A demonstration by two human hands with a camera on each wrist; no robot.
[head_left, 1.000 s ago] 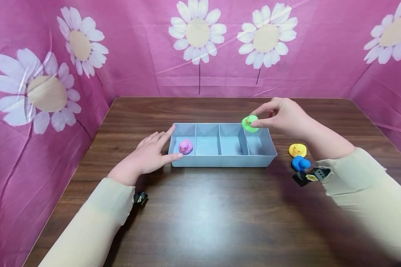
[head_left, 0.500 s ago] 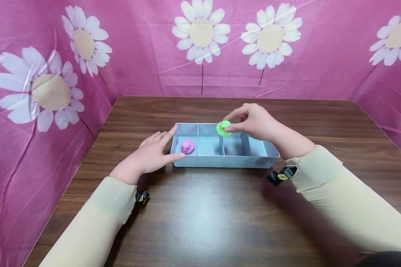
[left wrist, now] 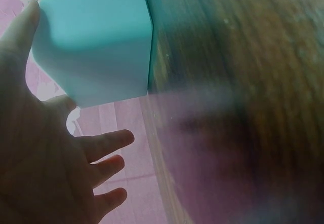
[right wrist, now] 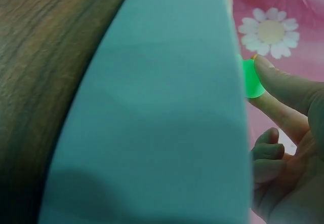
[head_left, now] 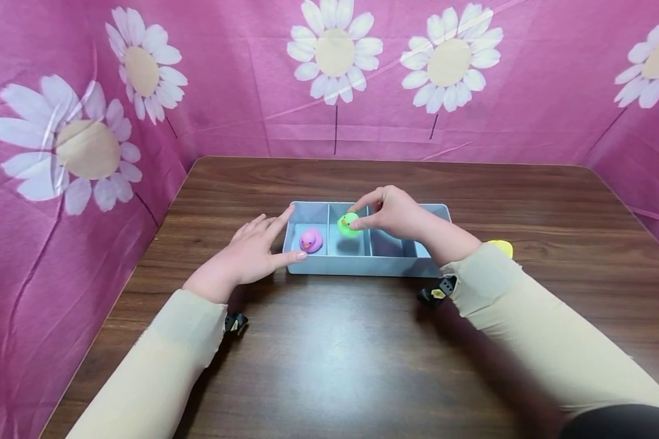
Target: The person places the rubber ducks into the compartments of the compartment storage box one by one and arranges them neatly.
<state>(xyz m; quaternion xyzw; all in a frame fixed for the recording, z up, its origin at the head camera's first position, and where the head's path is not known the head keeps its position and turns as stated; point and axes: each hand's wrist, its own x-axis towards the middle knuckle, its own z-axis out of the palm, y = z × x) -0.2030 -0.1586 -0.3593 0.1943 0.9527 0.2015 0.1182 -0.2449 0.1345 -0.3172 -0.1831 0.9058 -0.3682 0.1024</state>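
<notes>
A light blue divided tray [head_left: 362,266] lies on the table, split into several compartments in a row. The right hand [head_left: 393,213] pinches a green rubber duck [head_left: 347,225] between thumb and index finger, over the second compartment from the left. In the right wrist view the duck [right wrist: 252,79] shows partly behind the tray wall [right wrist: 162,107]. A purple rubber duck [head_left: 310,241] sits in the leftmost compartment. The left hand [head_left: 252,247] rests with spread, straight fingers at the tray's left end, thumb and index finger touching it; the left wrist view shows the hand [left wrist: 55,148] beside that end.
A yellow duck [head_left: 501,247] on the table to the right of the tray is mostly hidden by the right sleeve [head_left: 532,317]. Brown wooden table [head_left: 318,341] runs in front of the tray. A pink flowered cloth [head_left: 230,79] hangs behind and at the sides.
The right hand has carried the green duck leftward from above the rightmost compartment and down to the second one. Its forearm now covers the blue duck. The left hand stays at the tray's end.
</notes>
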